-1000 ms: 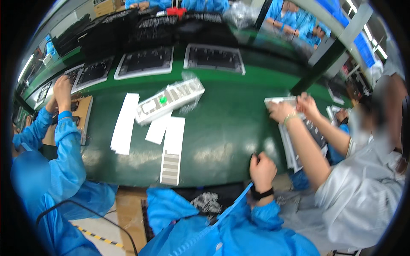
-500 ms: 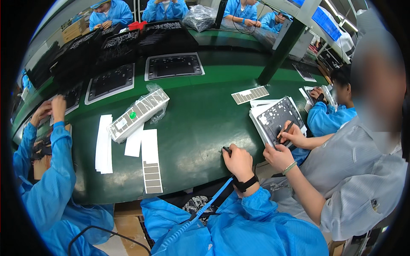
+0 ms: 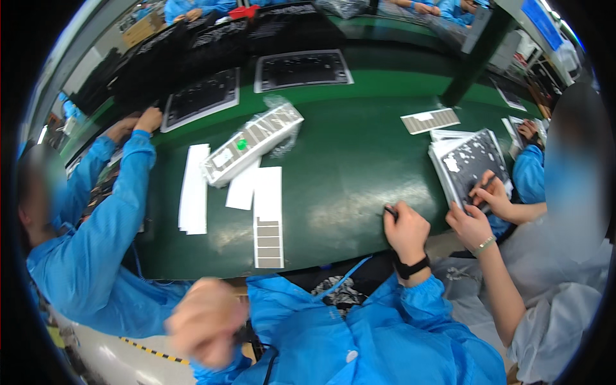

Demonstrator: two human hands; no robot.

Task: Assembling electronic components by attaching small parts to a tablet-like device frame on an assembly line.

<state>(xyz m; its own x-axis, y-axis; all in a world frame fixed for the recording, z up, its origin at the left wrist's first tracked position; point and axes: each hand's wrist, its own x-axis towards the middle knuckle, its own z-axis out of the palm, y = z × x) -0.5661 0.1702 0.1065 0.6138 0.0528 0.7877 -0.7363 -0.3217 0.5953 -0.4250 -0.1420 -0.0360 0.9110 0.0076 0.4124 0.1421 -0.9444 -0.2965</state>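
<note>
My right hand (image 3: 408, 232), with a black band at the wrist, rests on the green table's near edge. Its fingers are closed round a slim black tool (image 3: 390, 211); only the end shows, so its exact kind is unclear. My left hand (image 3: 208, 321) is raised at the lower left, off the table, its fingers smeared by motion. Between the hands lies a white strip with grey rectangles (image 3: 269, 247). Beyond it sits a thick bundle of similar strips (image 3: 253, 146) in clear plastic, with a green dot on top. Plain white strips (image 3: 194, 189) lie to its left.
On the right, a co-worker's hands (image 3: 478, 215) work with a dark tool on a black perforated panel (image 3: 475, 163) atop a stack. Another strip (image 3: 430, 120) lies behind it, near a green post (image 3: 478, 61). Black panels (image 3: 305, 69) lie farther back. A blue-sleeved co-worker (image 3: 106, 205) reaches in at left.
My left hand has come into view at the lower left. The view has swung, so table things sit farther right and higher. My right hand still holds the black tool at the table edge.
</note>
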